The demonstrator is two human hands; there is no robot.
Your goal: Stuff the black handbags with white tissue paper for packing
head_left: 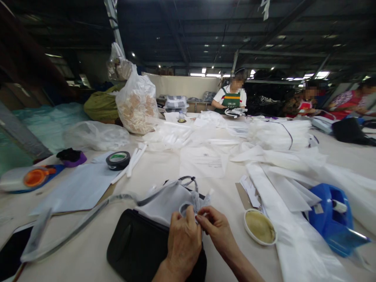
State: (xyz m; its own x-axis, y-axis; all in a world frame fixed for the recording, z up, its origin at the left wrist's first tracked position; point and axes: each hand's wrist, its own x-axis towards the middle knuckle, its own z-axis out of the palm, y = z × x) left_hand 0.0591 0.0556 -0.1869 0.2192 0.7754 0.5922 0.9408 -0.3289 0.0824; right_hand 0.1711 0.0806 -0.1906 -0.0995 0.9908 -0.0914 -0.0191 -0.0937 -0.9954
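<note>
My left hand (183, 241) and my right hand (216, 231) meet at the bottom middle, both pinched on the top of a thin white plastic bag (170, 197) with grey cords at its mouth. The bag lies over a black pouch (138, 246) on the table. A long grey strap (82, 223) runs left from the bag. A small round dish with a yellowish sponge (260, 227) sits just right of my right hand.
A blue tape dispenser (333, 219) stands at the right among white plastic sheets (282, 188). A black tape roll (118, 160), papers, an orange-lidded item (35, 177) and a large filled plastic sack (136, 103) are on the left. Other people work at the far side.
</note>
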